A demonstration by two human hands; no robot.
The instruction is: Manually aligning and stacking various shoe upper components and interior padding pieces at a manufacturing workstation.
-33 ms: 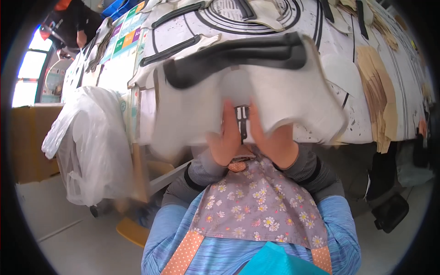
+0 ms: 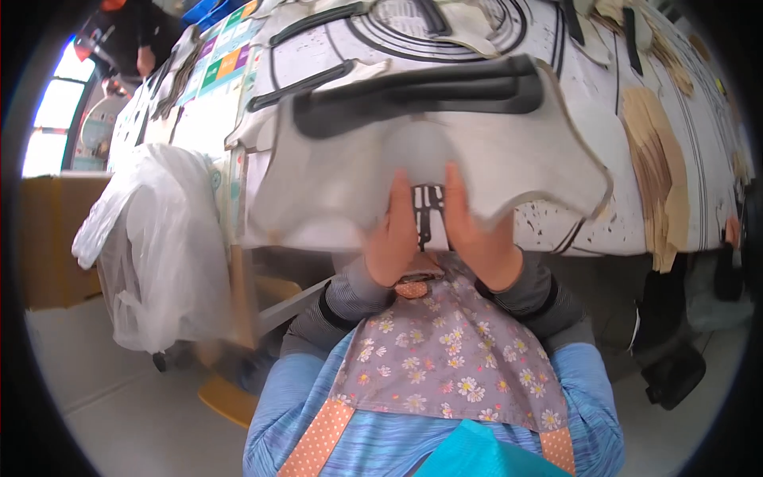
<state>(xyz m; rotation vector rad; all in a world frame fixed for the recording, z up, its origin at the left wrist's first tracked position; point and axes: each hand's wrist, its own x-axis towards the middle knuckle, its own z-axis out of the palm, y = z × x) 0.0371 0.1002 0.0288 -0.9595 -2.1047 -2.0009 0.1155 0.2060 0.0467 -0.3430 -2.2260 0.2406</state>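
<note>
A white, wing-shaped panel (image 2: 326, 179) with a black padded strip (image 2: 421, 97) along its far edge is held just above the near side of the table. My left hand (image 2: 391, 234) grips it left of the notch in its near edge, and my right hand (image 2: 483, 238) grips it on the other side. Both thumbs point away from me; the other fingers are hidden beneath the panel. The panel is somewhat blurred, most at its left wing.
The table (image 2: 556, 234) has a white, black-marked cover. More white pieces with black strips (image 2: 322, 22) lie farther back. Tan folded material (image 2: 656, 175) hangs over the right front edge. A clear plastic bag (image 2: 163, 246) hangs at left beside a cardboard box (image 2: 60, 238). Another person (image 2: 131, 40) is far left.
The panel has shifted slightly right in view and its outline is sharper on the right. My thumbs are a little farther apart. Both hands keep their grip.
</note>
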